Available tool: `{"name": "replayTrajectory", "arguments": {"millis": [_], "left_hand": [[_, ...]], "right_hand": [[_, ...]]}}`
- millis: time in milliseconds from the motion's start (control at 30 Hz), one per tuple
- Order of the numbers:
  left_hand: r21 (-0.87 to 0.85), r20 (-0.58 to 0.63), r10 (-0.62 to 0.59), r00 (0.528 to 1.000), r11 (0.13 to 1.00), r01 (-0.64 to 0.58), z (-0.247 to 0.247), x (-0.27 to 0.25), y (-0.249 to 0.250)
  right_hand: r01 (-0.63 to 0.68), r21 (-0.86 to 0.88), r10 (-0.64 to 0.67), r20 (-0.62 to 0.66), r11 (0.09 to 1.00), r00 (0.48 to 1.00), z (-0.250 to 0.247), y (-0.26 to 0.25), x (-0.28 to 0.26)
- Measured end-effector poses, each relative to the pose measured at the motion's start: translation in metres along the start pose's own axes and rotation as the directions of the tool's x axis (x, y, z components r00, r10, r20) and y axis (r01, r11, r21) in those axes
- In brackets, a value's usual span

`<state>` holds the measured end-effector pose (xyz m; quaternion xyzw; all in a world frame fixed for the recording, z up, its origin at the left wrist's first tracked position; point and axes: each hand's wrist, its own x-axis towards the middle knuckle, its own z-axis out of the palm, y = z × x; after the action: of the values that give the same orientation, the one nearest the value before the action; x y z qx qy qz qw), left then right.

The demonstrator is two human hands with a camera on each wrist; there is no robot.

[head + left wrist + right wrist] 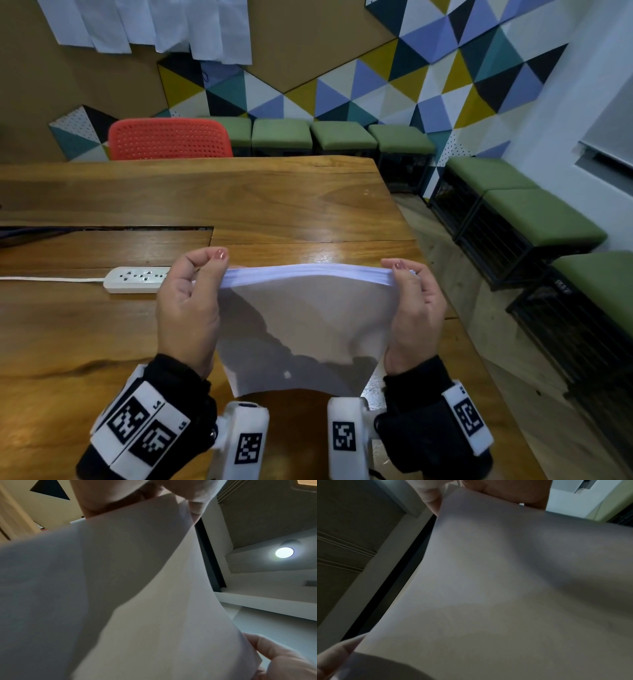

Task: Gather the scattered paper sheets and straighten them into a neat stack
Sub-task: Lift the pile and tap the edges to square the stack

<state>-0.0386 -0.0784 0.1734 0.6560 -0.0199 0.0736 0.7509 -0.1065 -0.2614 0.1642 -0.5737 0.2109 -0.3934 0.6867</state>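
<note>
A bundle of white paper sheets stands upright on its lower edge over the wooden table, its top edges bunched together. My left hand grips the left side of the bundle, thumb curled near the top corner. My right hand grips the right side, thumb on the top right corner. In the left wrist view the paper sheets fill most of the frame, with fingers at the lower right. The right wrist view is likewise filled by the paper sheets, with fingers at the top.
A white power strip with its cord lies on the table left of my left hand. A red chair stands at the far side. Green stools line the wall and the right side. A dark slot runs across the table.
</note>
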Motion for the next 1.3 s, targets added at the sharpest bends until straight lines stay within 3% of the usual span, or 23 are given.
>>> {"name": "replayTrajectory", "arguments": {"millis": [267, 533, 900, 1033, 1300], "left_hand": [[0.028, 0.018, 0.004, 1.000, 1.000, -0.004, -0.001, 0.002, -0.003], [0.024, 0.028, -0.032, 0.999, 0.999, 0.031, 0.002, -0.004, 0.007], [0.006, 0.128, -0.072, 0.989, 0.997, 0.072, -0.005, -0.006, 0.009], [0.012, 0.112, -0.061, 0.992, 0.998, 0.060, -0.003, -0.010, 0.011], [0.012, 0.065, -0.029, 0.997, 1.000, 0.028, 0.004, -0.013, 0.012]], "right_hand": [[-0.016, -0.037, 0.016, -0.004, 0.999, 1.000, -0.003, 0.001, 0.003], [-0.067, -0.022, 0.069, 0.111, 0.998, 0.991, -0.004, -0.005, 0.004], [-0.010, -0.045, 0.017, 0.151, 0.999, 0.988, -0.004, -0.005, -0.004], [0.051, -0.096, -0.040, 0.114, 0.994, 0.993, -0.004, -0.003, -0.005], [0.023, -0.041, -0.016, 0.157, 0.999, 0.987, -0.006, 0.000, -0.009]]}}
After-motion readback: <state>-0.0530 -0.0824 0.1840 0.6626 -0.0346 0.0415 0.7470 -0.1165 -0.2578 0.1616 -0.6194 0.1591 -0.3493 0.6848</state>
